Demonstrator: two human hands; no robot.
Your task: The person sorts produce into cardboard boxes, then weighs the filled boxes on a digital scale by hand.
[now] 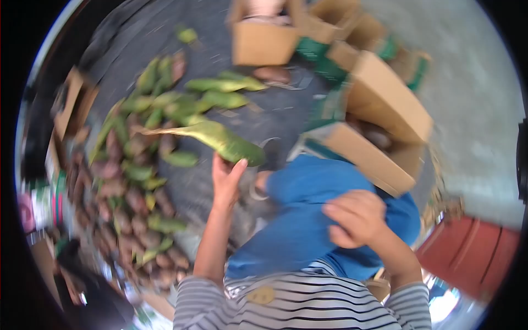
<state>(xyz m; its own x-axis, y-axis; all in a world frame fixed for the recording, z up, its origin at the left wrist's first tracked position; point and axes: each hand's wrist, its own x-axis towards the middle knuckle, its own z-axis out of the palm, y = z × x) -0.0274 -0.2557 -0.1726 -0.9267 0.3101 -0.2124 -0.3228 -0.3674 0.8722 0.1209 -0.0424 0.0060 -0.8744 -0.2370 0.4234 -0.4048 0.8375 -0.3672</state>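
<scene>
A long green vegetable (223, 138) with a pale, tapering end is in my left hand (226, 179), gripped near its thick end, with the thin end pointing left. My right hand (357, 219) hovers over my blue trousers (291, 231), its fingers curled and blurred; I cannot make out anything in them. Left of the held piece lies a pile of green vegetables (170, 104) on the dark sheet, and below that a heap of reddish-brown ones (132, 220).
An open cardboard box (379, 170) with brown produce inside stands at my right knee. More boxes (264, 44) stand at the top. A cardboard box (71, 104) is at the far left, and a red panel (467, 253) at the lower right.
</scene>
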